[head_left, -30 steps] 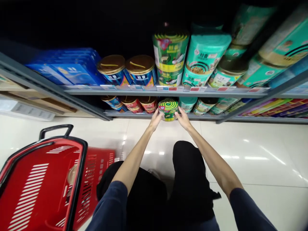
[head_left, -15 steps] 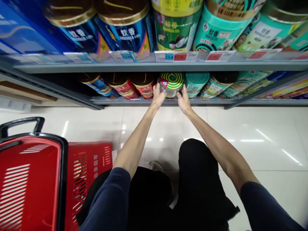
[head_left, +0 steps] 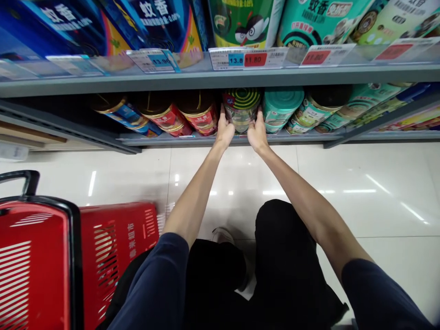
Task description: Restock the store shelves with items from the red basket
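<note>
A round can of mosquito coils (head_left: 241, 110) with a green spiral lid is sitting in the row on the lower shelf (head_left: 172, 141), under the upper shelf's rail (head_left: 220, 75). You're working it from both sides: left hand (head_left: 224, 130) on its left flank, right hand (head_left: 257, 133) on its right, fingers (head_left: 222, 117) running up along the can. Both hands are closing in on it, neither fisted nor spread wide. I can't tell how hard you're gripping. Your hands are blocking the can's base, so I can't call whether it's clear of the shelf either.

Around it: a teal can (head_left: 282, 109) is standing just right of your right hand, and a red-and-gold can (head_left: 199, 112) is sitting just left of your left fingers. More coil packs are lining the upper shelf, with a price tag (head_left: 247, 58) almost straight above your hands.

Behind the reach: your arms are extending from navy sleeves (head_left: 147, 284), and a red plastic shopping basket (head_left: 113, 252) with a black handle (head_left: 20, 181) is hanging at your left. Below the shelf is a glossy white tile floor (head_left: 360, 183).
</note>
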Tool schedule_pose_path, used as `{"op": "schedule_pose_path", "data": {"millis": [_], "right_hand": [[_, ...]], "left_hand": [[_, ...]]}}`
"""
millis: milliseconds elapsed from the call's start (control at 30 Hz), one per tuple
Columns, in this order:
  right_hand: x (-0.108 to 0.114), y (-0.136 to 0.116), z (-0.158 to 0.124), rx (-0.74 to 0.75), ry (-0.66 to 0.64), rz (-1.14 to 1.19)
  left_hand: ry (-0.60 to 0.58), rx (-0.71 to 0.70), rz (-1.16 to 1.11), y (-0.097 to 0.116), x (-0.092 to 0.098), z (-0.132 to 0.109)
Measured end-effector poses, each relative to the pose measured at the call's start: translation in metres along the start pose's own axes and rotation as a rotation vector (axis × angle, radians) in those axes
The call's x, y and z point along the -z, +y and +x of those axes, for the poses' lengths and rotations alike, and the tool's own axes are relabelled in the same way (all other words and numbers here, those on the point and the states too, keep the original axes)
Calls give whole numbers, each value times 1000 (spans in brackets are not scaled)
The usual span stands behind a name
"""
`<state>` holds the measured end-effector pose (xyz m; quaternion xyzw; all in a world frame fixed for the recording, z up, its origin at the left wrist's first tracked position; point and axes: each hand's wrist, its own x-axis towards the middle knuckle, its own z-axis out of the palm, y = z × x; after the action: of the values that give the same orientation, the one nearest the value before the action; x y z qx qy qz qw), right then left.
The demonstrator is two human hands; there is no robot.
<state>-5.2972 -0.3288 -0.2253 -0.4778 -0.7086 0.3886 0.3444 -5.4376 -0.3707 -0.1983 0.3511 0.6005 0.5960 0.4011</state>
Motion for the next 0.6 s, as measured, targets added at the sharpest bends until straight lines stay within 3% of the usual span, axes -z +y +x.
{"op": "schedule_pose_path", "data": {"millis": [133, 267, 600], "right_hand": [[-4, 1, -10, -31, -6, 37], [-7, 5, -17, -93, -24, 101], [-2, 12, -25, -39, -94, 83]], "left_hand": [[41, 62, -58, -6, -1, -9], [3, 57, -99, -7, -4, -14], [28, 61, -79, -9, -10, -14]]}}
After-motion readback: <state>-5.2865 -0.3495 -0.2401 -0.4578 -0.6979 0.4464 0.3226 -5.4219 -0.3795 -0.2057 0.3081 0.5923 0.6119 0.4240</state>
